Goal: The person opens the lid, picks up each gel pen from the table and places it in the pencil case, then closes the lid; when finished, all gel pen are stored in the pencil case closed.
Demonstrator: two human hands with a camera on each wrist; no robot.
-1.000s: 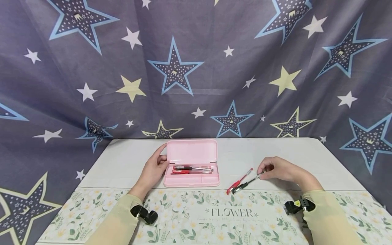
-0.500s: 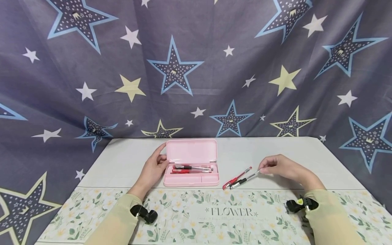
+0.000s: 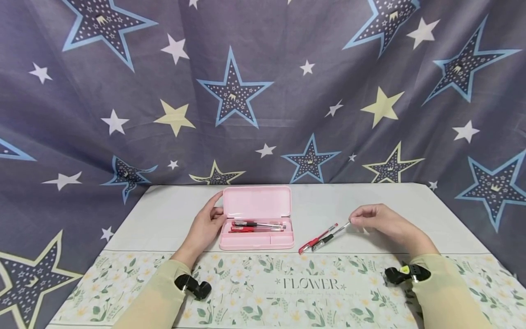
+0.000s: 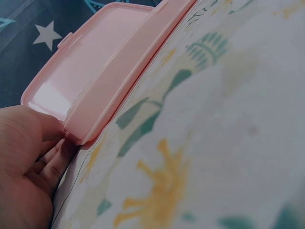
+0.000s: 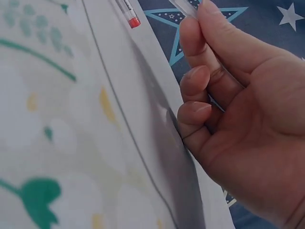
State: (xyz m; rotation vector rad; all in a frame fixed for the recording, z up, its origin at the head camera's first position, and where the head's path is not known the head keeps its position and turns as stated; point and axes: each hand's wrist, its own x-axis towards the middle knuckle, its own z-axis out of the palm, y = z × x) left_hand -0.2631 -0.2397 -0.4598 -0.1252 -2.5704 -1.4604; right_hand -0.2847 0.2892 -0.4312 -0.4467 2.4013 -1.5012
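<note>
A pink pencil case (image 3: 256, 201) stands with its lid up, left of the table's middle. My left hand (image 3: 203, 230) holds its left end; in the left wrist view the thumb and fingers meet the corner of the case (image 4: 128, 67). Several red and black pens (image 3: 246, 224) lie in the long compartment. My right hand (image 3: 384, 226) pinches the clear end of a black-gripped pen (image 3: 328, 239) between thumb and index finger. That pen slants down to the left, its dark end close beside a red pen (image 3: 311, 243) on the table.
The front compartments of the case hold nothing visible. A white cover and a flower-print strip (image 3: 312, 285) with the word FLOWER lie over the table. Behind it hangs a dark star-patterned curtain (image 3: 263, 91). Each wrist wears a black camera (image 3: 193, 287).
The red and black pens have shifted left and slightly back. My right hand has moved up and a little right, still pinching the black pen's end. The left hand has stayed at the case.
</note>
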